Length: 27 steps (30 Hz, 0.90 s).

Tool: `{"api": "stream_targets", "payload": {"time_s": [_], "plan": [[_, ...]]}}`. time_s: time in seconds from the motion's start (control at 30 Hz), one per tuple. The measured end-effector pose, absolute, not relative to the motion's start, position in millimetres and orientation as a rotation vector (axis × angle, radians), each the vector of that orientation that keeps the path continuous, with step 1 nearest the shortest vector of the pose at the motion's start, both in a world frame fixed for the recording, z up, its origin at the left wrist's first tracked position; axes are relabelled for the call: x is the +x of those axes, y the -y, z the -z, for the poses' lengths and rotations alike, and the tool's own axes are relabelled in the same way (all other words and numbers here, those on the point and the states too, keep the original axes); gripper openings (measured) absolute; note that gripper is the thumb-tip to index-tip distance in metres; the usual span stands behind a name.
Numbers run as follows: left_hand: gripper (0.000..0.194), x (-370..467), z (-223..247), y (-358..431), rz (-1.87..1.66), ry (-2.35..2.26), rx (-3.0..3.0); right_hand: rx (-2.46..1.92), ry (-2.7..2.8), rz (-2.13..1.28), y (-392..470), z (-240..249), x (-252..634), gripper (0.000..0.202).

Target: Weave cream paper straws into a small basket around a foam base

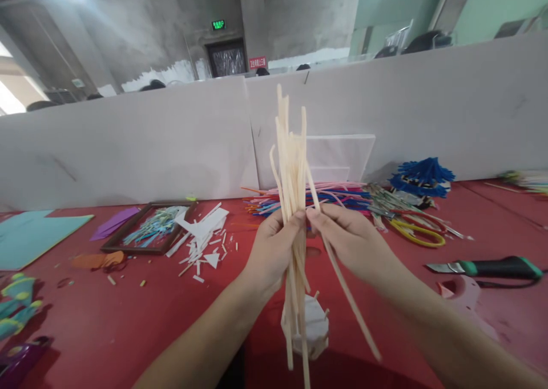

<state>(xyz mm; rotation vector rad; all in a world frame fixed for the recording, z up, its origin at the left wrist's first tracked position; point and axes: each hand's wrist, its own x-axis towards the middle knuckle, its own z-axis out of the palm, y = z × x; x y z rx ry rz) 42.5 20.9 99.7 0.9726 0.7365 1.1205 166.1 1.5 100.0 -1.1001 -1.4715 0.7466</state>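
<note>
My left hand (276,249) is closed around a bundle of cream pipe cleaners (293,177), held upright above the table. Some of their ends are bent and stand at uneven heights. Between the thumb and fingers of my right hand (351,235) is a single cream pipe cleaner (349,297), slanting down to the right, apart from the bundle at its lower end. Both hands nearly touch at the thumbs. Below the bundle, a white many-sided piece (314,326) with short pegs around its rim sits on the table, partly hidden by the pipe cleaners.
On the red table (180,326) lie coloured pipe cleaners (342,195), yellow-handled scissors (417,233), a green-black utility knife (492,267), and a pink tape dispenser (466,297). Leftward are white scraps (205,229) and a brown frame (149,249). A blue roofed model (423,177) stands before the white partition (128,143).
</note>
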Motion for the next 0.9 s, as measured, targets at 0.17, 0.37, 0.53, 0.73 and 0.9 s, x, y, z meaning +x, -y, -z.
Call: {"api": "stream_targets", "payload": {"time_s": [0.17,0.37,0.53,0.73,0.9], "plan": [[0.029,42,-96,-21,-1.126,-0.735,1.029,-1.071,1.397,-0.869,-1,-94,158,0.031],[0.027,43,-98,-17,-1.063,-0.68,1.157,-0.991,1.302,-1.024,-7,-96,163,0.039],[0.023,41,-100,-17,-1.093,-0.647,1.116,-0.982,1.176,-0.94,-7,-96,161,0.029],[0.028,39,-103,-19,-1.146,-0.69,0.977,-0.854,0.879,-1.204,-11,-100,164,0.015],[0.033,32,-110,-23,-1.207,-0.75,1.0,-0.764,0.856,-1.411,-14,-104,171,0.014]]}}
